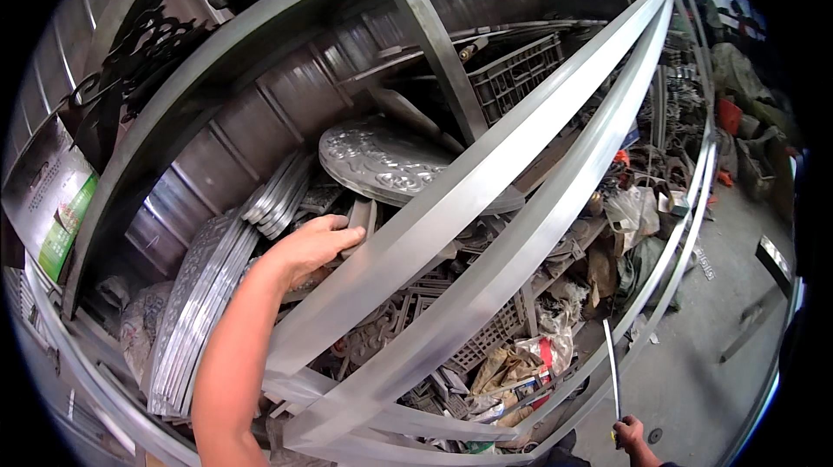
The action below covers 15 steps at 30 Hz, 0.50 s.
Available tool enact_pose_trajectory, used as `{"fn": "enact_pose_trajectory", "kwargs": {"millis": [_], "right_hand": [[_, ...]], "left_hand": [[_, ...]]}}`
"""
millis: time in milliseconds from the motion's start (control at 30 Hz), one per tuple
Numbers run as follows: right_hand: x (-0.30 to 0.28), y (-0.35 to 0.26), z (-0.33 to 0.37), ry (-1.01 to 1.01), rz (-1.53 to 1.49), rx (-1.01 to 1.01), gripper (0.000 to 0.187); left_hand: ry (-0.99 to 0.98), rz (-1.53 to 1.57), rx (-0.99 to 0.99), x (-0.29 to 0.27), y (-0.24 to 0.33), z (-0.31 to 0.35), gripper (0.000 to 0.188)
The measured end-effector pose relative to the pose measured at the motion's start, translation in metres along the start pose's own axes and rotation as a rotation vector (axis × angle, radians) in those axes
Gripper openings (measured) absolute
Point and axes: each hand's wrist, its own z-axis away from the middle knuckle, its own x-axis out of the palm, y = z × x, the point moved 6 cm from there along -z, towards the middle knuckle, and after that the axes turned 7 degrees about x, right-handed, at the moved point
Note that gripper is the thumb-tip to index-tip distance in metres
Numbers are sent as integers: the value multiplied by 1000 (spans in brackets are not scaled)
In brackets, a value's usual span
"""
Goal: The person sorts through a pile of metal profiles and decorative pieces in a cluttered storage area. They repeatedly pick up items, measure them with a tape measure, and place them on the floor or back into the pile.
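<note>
My left hand reaches in behind two large silver metal frames. Its fingers close round a short grey metal piece, whose lower part is hidden by the nearer bar. Just beyond lies a round embossed silver plate. Left of my forearm stand stacked embossed silver panels. Low on the right, my right hand is closed round the lower end of a long, thin, pale strip that points upward beside the frames. The strip's exact kind is unclear.
A steel rack post and a curved-looking rail border the shelf. Behind the frames are a plastic crate and heaped metal parts, with crumpled bags lower down. Concrete floor lies at right, with a red container farther off.
</note>
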Motion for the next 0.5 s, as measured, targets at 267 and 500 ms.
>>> {"fn": "enact_pose_trajectory", "kwargs": {"millis": [267,500], "right_hand": [[-79,42,-83,181,72,52,20],[-49,109,-88,105,-134,21,21]], "left_hand": [[162,-351,-18,10,6,-56,57],[470,-658,-28,-86,76,-47,15]]}}
